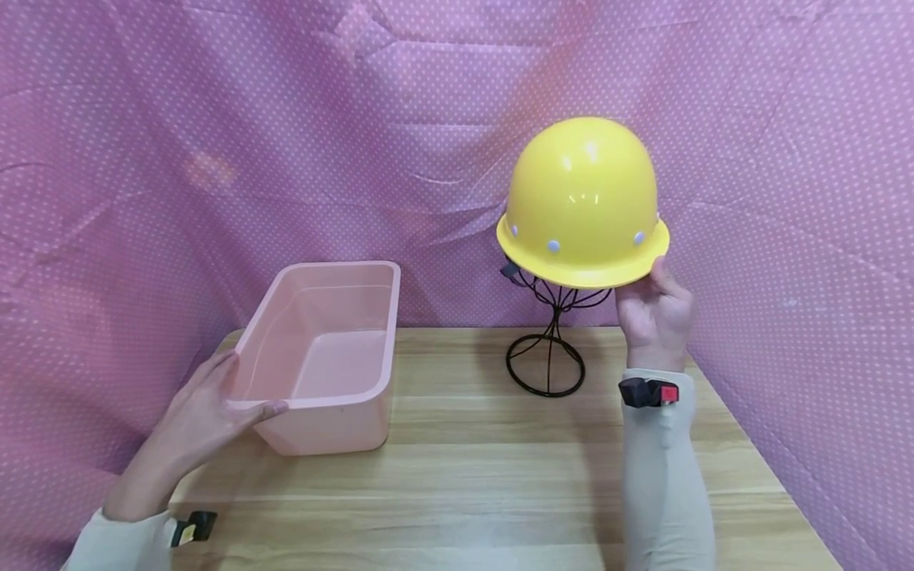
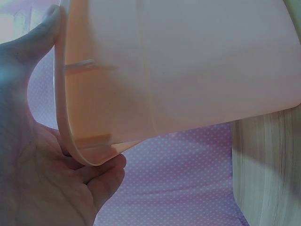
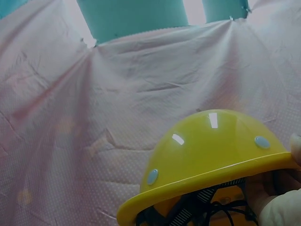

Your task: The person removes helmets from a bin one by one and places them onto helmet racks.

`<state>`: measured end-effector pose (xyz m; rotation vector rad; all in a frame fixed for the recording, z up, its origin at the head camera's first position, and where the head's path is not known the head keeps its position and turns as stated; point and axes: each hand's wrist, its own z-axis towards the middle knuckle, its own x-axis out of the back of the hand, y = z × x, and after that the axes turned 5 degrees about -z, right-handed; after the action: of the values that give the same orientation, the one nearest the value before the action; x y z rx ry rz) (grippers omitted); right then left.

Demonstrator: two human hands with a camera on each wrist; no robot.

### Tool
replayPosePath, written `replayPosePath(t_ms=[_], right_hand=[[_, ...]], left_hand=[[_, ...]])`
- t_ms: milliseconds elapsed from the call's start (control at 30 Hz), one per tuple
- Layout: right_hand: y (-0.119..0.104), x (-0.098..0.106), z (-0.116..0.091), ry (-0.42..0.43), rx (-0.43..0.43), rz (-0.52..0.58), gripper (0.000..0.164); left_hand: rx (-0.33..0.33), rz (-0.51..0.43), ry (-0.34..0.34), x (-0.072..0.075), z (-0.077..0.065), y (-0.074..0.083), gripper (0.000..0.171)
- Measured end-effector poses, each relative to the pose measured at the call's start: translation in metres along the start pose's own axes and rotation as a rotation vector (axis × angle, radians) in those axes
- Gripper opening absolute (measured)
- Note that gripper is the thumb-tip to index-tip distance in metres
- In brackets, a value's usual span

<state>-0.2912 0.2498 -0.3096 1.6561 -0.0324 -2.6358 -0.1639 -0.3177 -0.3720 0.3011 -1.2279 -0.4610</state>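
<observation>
The yellow helmet (image 1: 585,190) sits over the black wire stand (image 1: 558,308), right of middle near the worktop's (image 1: 485,492) far edge, just above and left of the right hand (image 1: 657,321) and well apart from the left hand (image 1: 200,412). The hands are wide apart, each gripping something. The right pinches the helmet's brim at its near right side, thumb on the outside and fingers underneath; the left clasps the near left corner of the pink bin (image 1: 390,341), thumb at the near rim and fingers around the left one — the bin is toward the worktop's far left corner. The helmet's dome points up, its brim dipping slightly to the right; which end is the front I cannot tell. The bin's mouth faces up, its long axis running from the near edge toward the far edge, and the stand is upright on its round base.
</observation>
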Motion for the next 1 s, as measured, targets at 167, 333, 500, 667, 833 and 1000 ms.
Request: replayPosePath(t_ms=[167, 333, 500, 667, 833, 1000], right_hand=[[0.000, 0.003, -0.004, 0.020, 0.006, -0.006, 0.060], [-0.002, 0.006, -0.007, 0.043, 0.004, 0.005, 0.061], [-0.004, 0.010, -0.009, 0.053, 0.002, 0.014, 0.060], [-0.004, 0.013, -0.012, 0.058, 0.005, 0.006, 0.060], [-0.003, 0.016, -0.017, 0.064, 0.013, 0.006, 0.059], [-0.002, 0.020, -0.020, 0.080, 0.013, 0.017, 0.060]], left_hand=[[0.013, -0.004, -0.002, 0.000, 0.000, 0.001, 0.111], [0.012, -0.002, -0.001, 0.000, -0.001, 0.001, 0.111], [0.005, -0.003, 0.006, 0.000, -0.001, 0.001, 0.111], [0.003, -0.001, 0.010, 0.001, 0.000, 0.002, 0.109], [-0.003, 0.001, 0.014, 0.001, 0.001, 0.002, 0.105], [-0.001, 0.000, 0.007, 0.001, 0.000, 0.003, 0.106]])
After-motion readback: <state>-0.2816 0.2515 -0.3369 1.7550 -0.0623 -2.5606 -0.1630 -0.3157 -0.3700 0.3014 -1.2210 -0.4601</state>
